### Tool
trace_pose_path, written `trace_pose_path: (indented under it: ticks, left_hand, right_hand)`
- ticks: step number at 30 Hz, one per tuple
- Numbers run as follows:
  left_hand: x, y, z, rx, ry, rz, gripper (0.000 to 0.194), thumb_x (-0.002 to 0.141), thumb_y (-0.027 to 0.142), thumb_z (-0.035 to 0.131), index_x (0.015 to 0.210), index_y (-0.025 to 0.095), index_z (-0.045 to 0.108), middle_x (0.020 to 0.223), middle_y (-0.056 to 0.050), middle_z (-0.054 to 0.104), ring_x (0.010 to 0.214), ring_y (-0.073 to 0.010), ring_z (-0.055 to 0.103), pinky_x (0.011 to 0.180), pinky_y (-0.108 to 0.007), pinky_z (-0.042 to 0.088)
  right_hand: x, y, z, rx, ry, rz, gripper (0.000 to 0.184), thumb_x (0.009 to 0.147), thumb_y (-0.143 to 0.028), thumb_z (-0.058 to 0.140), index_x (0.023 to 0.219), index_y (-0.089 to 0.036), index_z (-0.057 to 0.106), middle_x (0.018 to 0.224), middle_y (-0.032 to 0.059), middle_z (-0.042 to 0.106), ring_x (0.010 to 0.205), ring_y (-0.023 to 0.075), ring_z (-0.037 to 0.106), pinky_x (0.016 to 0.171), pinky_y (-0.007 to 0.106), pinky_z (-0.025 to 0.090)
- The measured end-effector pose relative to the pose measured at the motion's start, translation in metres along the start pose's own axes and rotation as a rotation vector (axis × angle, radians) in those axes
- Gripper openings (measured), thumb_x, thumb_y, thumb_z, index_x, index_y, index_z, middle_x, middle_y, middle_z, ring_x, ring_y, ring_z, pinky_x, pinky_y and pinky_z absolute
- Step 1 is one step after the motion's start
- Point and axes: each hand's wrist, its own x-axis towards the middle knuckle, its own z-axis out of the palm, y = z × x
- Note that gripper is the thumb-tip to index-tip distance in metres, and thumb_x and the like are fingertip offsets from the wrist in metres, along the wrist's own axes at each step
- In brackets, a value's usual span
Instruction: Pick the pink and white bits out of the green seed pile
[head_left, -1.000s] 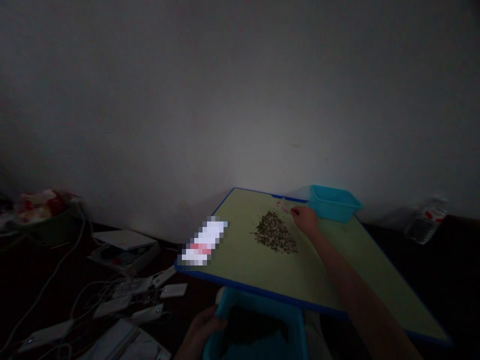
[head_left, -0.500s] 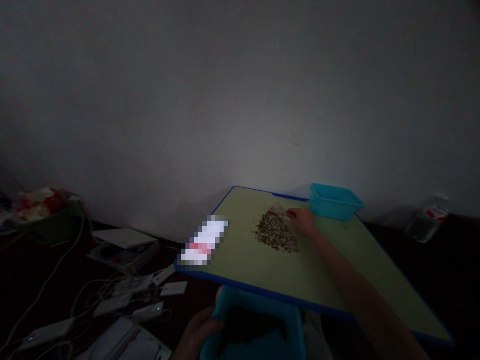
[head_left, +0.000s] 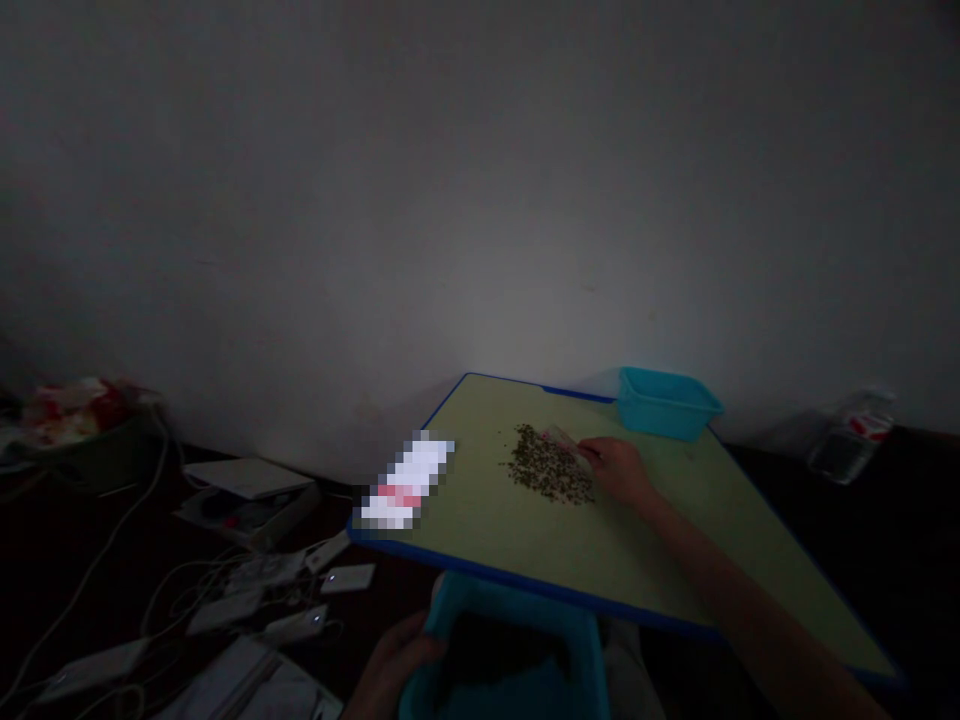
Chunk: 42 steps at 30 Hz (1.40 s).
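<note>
On the pale yellow table (head_left: 480, 530), a loose pile of small dark and light grains (head_left: 544, 468) is spread out. My right hand (head_left: 616, 468) is closed on a clear plastic piece with pink marks (head_left: 556, 436), which lies against the pile's right side; its exact kind is too dim to tell. Below the table's front edge, my left hand (head_left: 401, 650) grips the left rim of a blue basin (head_left: 600, 670). Inside that basin is a dark mass of material (head_left: 499, 650).
A second blue basin (head_left: 667, 408) stands at the table's back right corner. A blurred bright panel (head_left: 409, 485) lies along the left edge. Cables and white power banks (head_left: 349, 577) cover the floor at left. A clear package (head_left: 851, 440) is at right.
My right hand has moved nearer and slightly right with the plastic piece, along the right side of the pile. My left hand and the held basin have stayed almost still.
</note>
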Motion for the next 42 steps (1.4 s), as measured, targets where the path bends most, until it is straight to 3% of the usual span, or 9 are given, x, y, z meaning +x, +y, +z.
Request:
trace_pose_path:
  ticks: [3,8,23,28,33,38,42]
  left_hand:
    - [-0.003,0.003,0.002,-0.022,-0.04,-0.005,0.023,0.055,0.022,0.064,0.076,0.015,0.068,0.058,-0.005,0.069,0.055,-0.0247,0.061,0.052,-0.033,0.044]
    - [-0.002,0.002,0.002,-0.038,-0.038,-0.01,0.02,0.055,0.021,0.065,0.074,0.013,0.068,0.053,-0.003,0.066,0.048,-0.0199,0.057,0.047,-0.029,0.042]
    - [-0.009,0.007,0.01,-0.08,-0.076,-0.015,0.025,0.056,0.022,0.064,0.078,0.013,0.068,0.059,-0.006,0.07,0.052,-0.0224,0.06,0.051,-0.032,0.045]
    - [-0.005,0.001,0.007,-0.06,-0.044,-0.005,0.017,0.056,0.021,0.064,0.072,0.014,0.067,0.054,-0.003,0.066,0.051,-0.0216,0.059,0.05,-0.03,0.044]
    - [-0.01,0.006,0.013,-0.089,-0.061,-0.019,0.026,0.055,0.022,0.064,0.079,0.014,0.068,0.059,-0.005,0.069,0.054,-0.0235,0.06,0.055,-0.034,0.046]
    - [-0.019,0.02,0.024,-0.019,-0.016,-0.014,0.026,0.049,0.023,0.066,0.073,0.012,0.07,0.054,-0.004,0.067,0.053,-0.0236,0.059,0.055,-0.034,0.045]
    - [-0.016,0.016,0.022,-0.062,-0.023,-0.019,0.027,0.05,0.025,0.066,0.074,0.013,0.069,0.057,-0.005,0.068,0.053,-0.0236,0.06,0.057,-0.036,0.046]
  right_hand:
    - [-0.012,-0.001,-0.003,0.021,0.011,-0.02,0.029,0.086,-0.029,0.04,0.1,-0.021,0.065,0.097,0.0055,0.066,0.088,0.0187,0.058,0.08,0.027,0.039]
    - [-0.028,0.0,-0.005,0.036,0.046,-0.119,0.028,0.086,-0.026,0.041,0.1,-0.02,0.065,0.096,0.0058,0.066,0.089,0.0186,0.058,0.082,0.028,0.04]
    - [-0.063,-0.007,-0.005,-0.075,0.12,-0.317,0.03,0.081,-0.01,0.046,0.106,-0.021,0.059,0.096,0.0046,0.065,0.09,0.0195,0.056,0.078,0.032,0.046]
    - [-0.07,-0.012,-0.006,-0.111,0.156,-0.355,0.03,0.08,-0.008,0.047,0.104,-0.019,0.059,0.095,0.0053,0.065,0.087,0.0192,0.056,0.076,0.033,0.047]
    - [-0.072,-0.016,-0.007,-0.12,0.208,-0.376,0.028,0.08,-0.01,0.048,0.104,-0.019,0.059,0.094,0.0057,0.065,0.087,0.0189,0.056,0.076,0.032,0.047]
    - [-0.076,-0.019,-0.008,-0.141,0.222,-0.392,0.028,0.081,-0.01,0.048,0.105,-0.019,0.059,0.092,0.0062,0.065,0.085,0.0189,0.056,0.077,0.033,0.046]
    - [-0.079,-0.019,-0.008,-0.152,0.214,-0.417,0.029,0.08,-0.01,0.047,0.106,-0.018,0.059,0.092,0.0069,0.065,0.087,0.0195,0.056,0.076,0.033,0.047]
